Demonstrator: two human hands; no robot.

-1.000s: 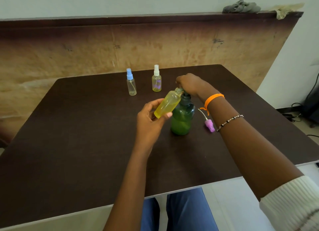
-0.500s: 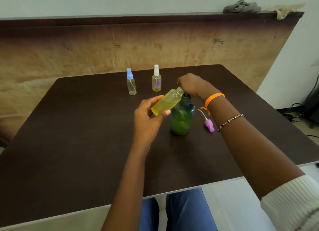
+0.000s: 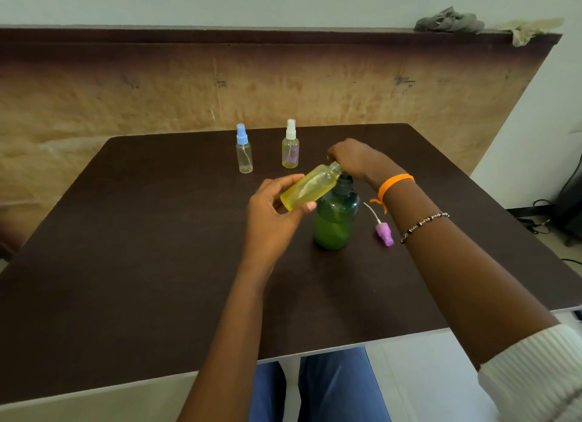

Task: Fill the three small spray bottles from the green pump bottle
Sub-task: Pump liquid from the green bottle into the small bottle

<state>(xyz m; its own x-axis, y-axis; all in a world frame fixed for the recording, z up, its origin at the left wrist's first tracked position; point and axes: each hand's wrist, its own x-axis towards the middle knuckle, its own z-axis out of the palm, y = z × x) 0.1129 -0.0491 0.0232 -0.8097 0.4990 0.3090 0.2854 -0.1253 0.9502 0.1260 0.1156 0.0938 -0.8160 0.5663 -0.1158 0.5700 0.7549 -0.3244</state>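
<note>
Near the counter's (image 3: 126,280) centre, the yellow spray bottle (image 3: 310,187) is gripped by the left hand (image 3: 271,210), now tilted flatter than before, neck at the green pump bottle's (image 3: 335,220) spout. Right hand (image 3: 352,158) is curled over the pump, so filling looks underway; purple sprayer (image 3: 384,232) lies at 3 o'clock.

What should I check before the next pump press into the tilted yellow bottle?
1. Yellow bottle held firmly by left hand: ok.
2. Its open neck at the pump spout under right hand: cannot tell, the hand hides the spout.
3. Green pump bottle upright on table: ok.
4. Liquid left in it: ok.
5. Purple sprayer cap off and lying apart: ok.
6. Blue-capped bottle and white-capped bottle standing clear: ok.
</note>
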